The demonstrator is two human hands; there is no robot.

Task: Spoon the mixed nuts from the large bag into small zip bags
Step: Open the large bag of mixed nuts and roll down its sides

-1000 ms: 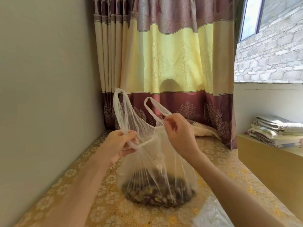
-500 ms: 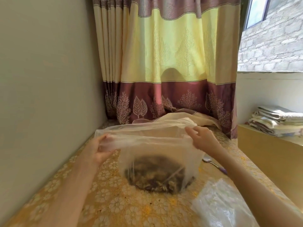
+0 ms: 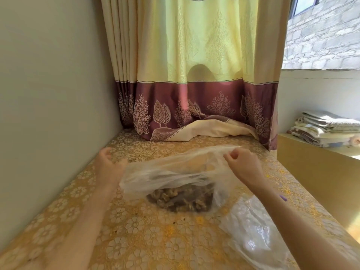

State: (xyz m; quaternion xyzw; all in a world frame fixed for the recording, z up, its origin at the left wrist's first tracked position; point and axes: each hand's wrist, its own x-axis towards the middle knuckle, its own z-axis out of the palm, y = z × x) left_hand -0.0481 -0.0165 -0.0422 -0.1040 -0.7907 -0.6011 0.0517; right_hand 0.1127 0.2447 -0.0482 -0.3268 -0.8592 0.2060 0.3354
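Nearby, small zip bags (image 3: 253,236) lie beside the large bag (image 3: 175,172), whose rim the right hand (image 3: 243,164) pinches.

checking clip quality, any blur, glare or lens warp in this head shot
Head view: sun from the window lights the right side. Glare whitens the small bags. The big bag's top edge smears with motion at the right hand. The wide lens bows the wall and curtain.

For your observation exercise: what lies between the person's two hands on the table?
In the head view, the large bag of nuts lies between the left hand and the right hand, which pinches its rim.
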